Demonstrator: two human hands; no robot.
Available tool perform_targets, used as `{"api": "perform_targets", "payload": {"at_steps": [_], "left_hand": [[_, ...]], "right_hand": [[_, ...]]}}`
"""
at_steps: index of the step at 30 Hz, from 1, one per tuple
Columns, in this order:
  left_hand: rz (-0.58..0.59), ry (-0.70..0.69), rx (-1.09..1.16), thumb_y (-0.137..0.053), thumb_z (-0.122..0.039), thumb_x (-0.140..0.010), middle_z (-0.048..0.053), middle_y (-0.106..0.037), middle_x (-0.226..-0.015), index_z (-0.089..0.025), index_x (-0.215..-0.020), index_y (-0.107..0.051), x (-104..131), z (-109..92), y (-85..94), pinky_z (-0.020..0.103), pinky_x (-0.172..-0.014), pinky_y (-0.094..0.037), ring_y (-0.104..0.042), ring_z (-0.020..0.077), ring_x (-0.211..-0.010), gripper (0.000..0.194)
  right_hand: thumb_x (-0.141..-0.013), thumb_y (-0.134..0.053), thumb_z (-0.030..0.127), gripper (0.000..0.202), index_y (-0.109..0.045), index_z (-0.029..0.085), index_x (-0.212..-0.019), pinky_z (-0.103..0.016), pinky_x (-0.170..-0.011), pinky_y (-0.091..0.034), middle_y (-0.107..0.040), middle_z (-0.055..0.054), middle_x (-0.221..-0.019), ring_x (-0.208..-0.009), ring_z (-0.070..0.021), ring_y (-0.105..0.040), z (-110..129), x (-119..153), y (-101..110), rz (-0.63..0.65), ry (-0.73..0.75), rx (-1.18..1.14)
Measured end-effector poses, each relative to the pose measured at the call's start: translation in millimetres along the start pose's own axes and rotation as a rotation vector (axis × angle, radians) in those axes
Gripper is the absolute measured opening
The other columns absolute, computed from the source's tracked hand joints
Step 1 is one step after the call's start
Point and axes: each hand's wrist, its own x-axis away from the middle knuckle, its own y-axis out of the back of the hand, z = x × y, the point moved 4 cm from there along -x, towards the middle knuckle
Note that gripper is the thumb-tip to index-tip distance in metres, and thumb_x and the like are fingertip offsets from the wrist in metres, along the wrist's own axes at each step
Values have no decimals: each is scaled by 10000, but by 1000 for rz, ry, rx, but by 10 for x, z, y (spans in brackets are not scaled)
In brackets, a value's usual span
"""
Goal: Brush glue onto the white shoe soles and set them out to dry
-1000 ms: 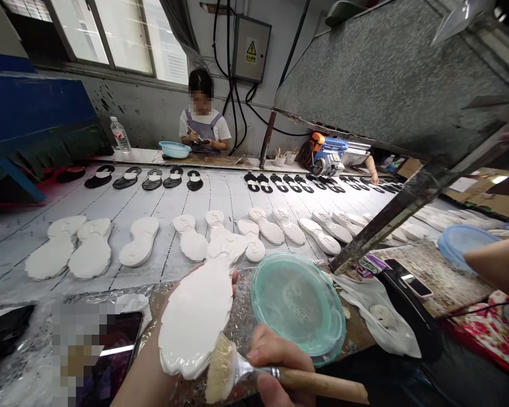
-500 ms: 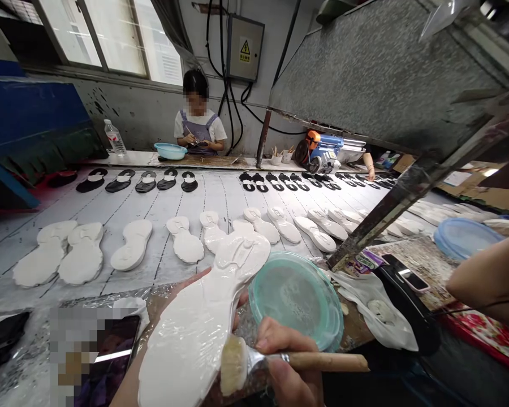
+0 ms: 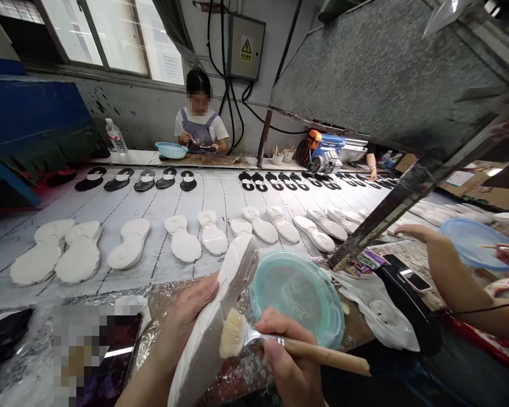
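Note:
A white shoe sole (image 3: 203,345) stands tilted on edge in front of me, its broad face turned to the right. My left hand (image 3: 195,302) is closed around its left side; part of the fingers is hidden behind the sole. My right hand (image 3: 294,353) grips the wooden handle of a paintbrush (image 3: 233,333), whose pale bristles are against or very close to the sole's right-hand face. Behind the brush sits a turquoise bowl (image 3: 339,316) of cloudy liquid.
White soles (image 3: 129,243) lie in a row across the lined belt (image 3: 212,198), with black soles (image 3: 189,181) beyond. A phone (image 3: 110,362) lies at lower left. A slanted metal post (image 3: 377,212) rises at right, near a co-worker's arm (image 3: 453,271) and a blue bowl (image 3: 470,226).
My left hand has turned the sole from face-up onto its edge. The brush stays nearly in place beside it. At right, the co-worker's arm has reached further into view.

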Motion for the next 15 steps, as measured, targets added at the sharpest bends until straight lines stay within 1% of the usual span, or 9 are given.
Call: {"api": "perform_targets", "payload": {"at_steps": [2, 4, 7, 9, 12, 13, 15], "left_hand": [[-32, -23, -3, -811, -316, -684, 74, -766, -982, -174, -1063, -776, 30, 44, -23, 304, -901, -525, -690, 273, -1028, 406], [-57, -47, 23, -808, -322, -684, 75, -767, -984, -178, -1056, -780, 52, 81, -58, 315, -963, -500, -670, 281, -1084, 400], [-101, -123, 1, -833, -292, -643, 74, -768, -972, -173, -974, -798, 50, 90, -79, 299, -1005, -476, -634, 284, -1152, 353], [-128, -196, -28, -843, -281, -628, 74, -767, -969, -173, -915, -803, 27, 68, -58, 286, -1032, -458, -608, 280, -1194, 309], [-177, -306, -96, -820, -259, -674, 70, -747, -1075, -172, -894, -798, -17, 26, 21, 248, -1074, -417, -579, 247, -1231, 238], [-213, -344, -122, -804, -253, -699, 60, -730, -1136, -178, -914, -795, -28, 16, 62, 231, -1083, -404, -565, 231, -1250, 227], [-304, -428, -170, -764, -250, -752, 24, -686, -1245, -208, -976, -782, -41, 13, 152, 207, -1107, -371, -523, 202, -1298, 229]], "right_hand": [[-849, -623, 258, 157, -739, 269, -955, -222, -642, -483, -607, -5, -693, -664, -106, -558, 58, -41, -55, 65, 38, 2], [-841, -633, 229, 162, -746, 276, -948, -201, -649, -483, -621, 6, -699, -668, -93, -564, 78, -93, -77, 88, 38, 24], [-835, -637, 192, 170, -745, 270, -940, -181, -641, -472, -617, 15, -706, -661, -77, -560, 75, -154, -52, 66, 16, 78], [-834, -630, 177, 161, -733, 251, -932, -187, -634, -470, -608, 13, -701, -660, -80, -556, 94, -154, -32, 61, 49, 130], [-819, -602, 138, 151, -679, 219, -920, -211, -591, -462, -581, 10, -655, -621, -96, -539, 149, -77, -78, 92, 209, 237], [-819, -586, 125, 151, -656, 214, -919, -213, -551, -439, -565, 13, -626, -583, -96, -514, 168, -38, -103, 48, 285, 277], [-828, -556, 98, 170, -626, 212, -934, -224, -483, -385, -581, 8, -606, -521, -96, -474, 212, 55, -185, -97, 476, 389]]}}
